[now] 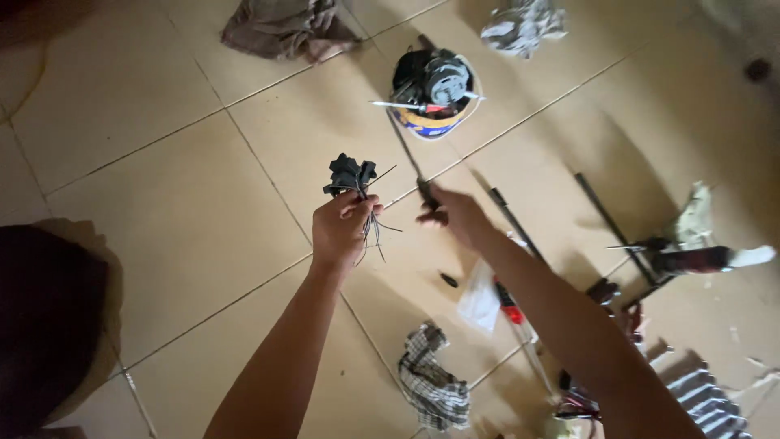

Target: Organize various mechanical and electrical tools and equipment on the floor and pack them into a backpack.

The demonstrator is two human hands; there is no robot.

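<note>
- Left hand (343, 230): grip closed around a black switch block (350, 175) trailing thin wires (375, 236), held above the tiled floor (162, 187).
- Right hand (457, 215): fingers pinched on the handle end of a long thin tool (406, 150), apparently a screwdriver, beside the wires.
- Small motor (435, 77): resting in a round container (439, 122) on the floor beyond the hands.
- Progress, as judged: the block appears free of the motor; work on its wires looks unfinished.
- Checked cloth (431, 386) and loose rods (609, 215): lying on the floor nearby.
</note>
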